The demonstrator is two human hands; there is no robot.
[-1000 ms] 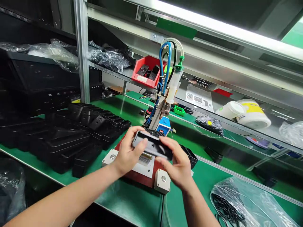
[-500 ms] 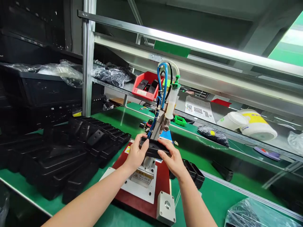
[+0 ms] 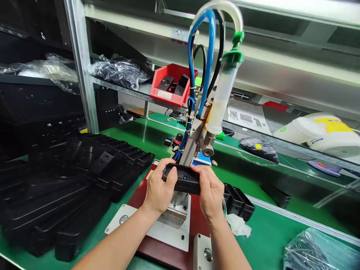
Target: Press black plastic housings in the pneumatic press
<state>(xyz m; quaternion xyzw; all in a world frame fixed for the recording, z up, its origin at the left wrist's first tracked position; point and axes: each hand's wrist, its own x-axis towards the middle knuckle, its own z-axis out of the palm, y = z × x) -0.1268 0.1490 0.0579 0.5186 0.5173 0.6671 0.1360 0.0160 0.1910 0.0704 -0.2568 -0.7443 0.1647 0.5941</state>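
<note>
Both hands hold a black plastic housing (image 3: 184,180) in front of the dispensing machine's metal column. My left hand (image 3: 161,183) is closed on its left end, thumb on the upper face. Around the right end, my right hand (image 3: 211,191) has its fingers wrapped. A small round hole shows inside the housing's recess. Just above it, to the right, the syringe barrel (image 3: 222,93) with a green cap hangs at a tilt, a metal valve (image 3: 208,144) beneath. The machine stands on a dark red base (image 3: 157,251) with a white plate.
Many black housings (image 3: 47,195) are piled at left; several more (image 3: 239,202) stand at right beside a white tissue (image 3: 239,225). A red bin (image 3: 171,85) sits on the shelf, white tubs (image 3: 300,130) farther right. A plastic bag (image 3: 305,251) lies at lower right.
The view has moved closer to the machine, so the syringe and hoses look larger. My right thumb has shifted on the housing, which stays in both hands.
</note>
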